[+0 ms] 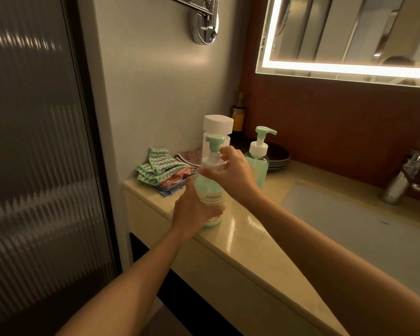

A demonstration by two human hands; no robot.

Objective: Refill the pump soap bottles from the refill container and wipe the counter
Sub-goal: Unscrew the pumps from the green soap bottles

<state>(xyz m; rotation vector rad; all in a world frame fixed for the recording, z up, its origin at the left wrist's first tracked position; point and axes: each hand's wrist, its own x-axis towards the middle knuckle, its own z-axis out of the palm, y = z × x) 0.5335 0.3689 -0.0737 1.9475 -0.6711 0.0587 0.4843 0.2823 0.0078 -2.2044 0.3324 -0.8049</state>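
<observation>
Bottle (212,197) w/ mint pump stands upright on counter (243,236), near front edge, approx. frame centre. L hand (192,212) grips the body from 8 o'clock: fingers curled round the lower label area, clamped on bottle. R hand (230,170) comes in from 4 o'clock and holds the white pump collar: fingers together, curled on the collar; thumb not visible. Pump head shows above R hand. Container (218,124), clear w/ white cap, stands at 12 o'clock of bottle, directly behind it; contact btwn the two cannot be told. 2nd bottle (258,163), same type, pump on, stands at 2 o'clock, apart from both hands. Pale green liquid visible in both bottles. Cloths (163,170), folded stack, green zigzag on top, lie at 10 o'clock against the wall. Plates (280,156), dark, stacked, sit behind 2nd bottle. Basin (349,221) at 3 o'clock, tap (403,180) past it. Lit mirror (349,32) at 1 o'clock, high. Ribbed glass door (34,141) at 9 o'clock.
</observation>
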